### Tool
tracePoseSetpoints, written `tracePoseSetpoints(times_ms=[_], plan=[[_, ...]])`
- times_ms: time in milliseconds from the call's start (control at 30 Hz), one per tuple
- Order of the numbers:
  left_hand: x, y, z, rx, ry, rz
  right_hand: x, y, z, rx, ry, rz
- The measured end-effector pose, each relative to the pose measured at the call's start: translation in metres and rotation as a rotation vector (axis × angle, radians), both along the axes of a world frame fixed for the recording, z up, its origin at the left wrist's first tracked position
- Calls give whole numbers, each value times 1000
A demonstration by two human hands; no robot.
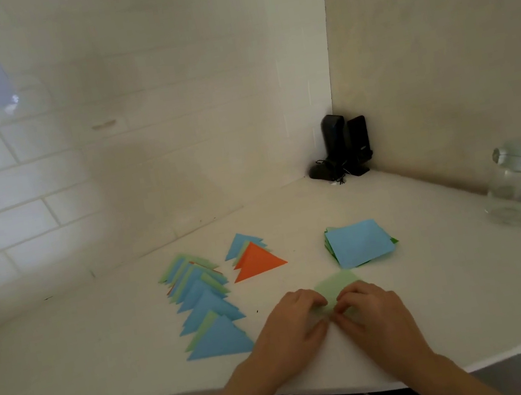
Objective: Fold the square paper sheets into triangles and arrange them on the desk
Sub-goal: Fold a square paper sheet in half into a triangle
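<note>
Green sheet (336, 285) flat, near blue-topped stack (359, 243), triangles (207, 306).

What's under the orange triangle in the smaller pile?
Under the orange triangle, light green and blue folded triangles stick out behind it. How many lie beneath is hidden.

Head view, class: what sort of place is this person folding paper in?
Probably a home desk corner, not a workshop: a white desk set against a tiled wall, small black speakers in the corner, and a glass jar at the side.
</note>
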State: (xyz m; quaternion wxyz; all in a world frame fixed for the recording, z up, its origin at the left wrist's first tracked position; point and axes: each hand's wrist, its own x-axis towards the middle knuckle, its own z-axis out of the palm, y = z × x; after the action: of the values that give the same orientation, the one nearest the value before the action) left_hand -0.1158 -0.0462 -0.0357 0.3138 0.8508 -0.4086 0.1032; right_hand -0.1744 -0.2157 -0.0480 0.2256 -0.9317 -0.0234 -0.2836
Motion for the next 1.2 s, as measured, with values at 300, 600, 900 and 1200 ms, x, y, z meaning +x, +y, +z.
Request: tracePoseSetpoints(times_ms=[300,600,900,1200], plan=[[12,-5,1,-162,181,44,6,-7,4,120,88,28],[19,-12,-1,-255,282,102,14,-10,9,194,193,6],[18,-15,5,-207,364,197,24,-7,26,253,505,-42],[21,-12,8,-141,422,227,37,-17,41,271,692,96]])
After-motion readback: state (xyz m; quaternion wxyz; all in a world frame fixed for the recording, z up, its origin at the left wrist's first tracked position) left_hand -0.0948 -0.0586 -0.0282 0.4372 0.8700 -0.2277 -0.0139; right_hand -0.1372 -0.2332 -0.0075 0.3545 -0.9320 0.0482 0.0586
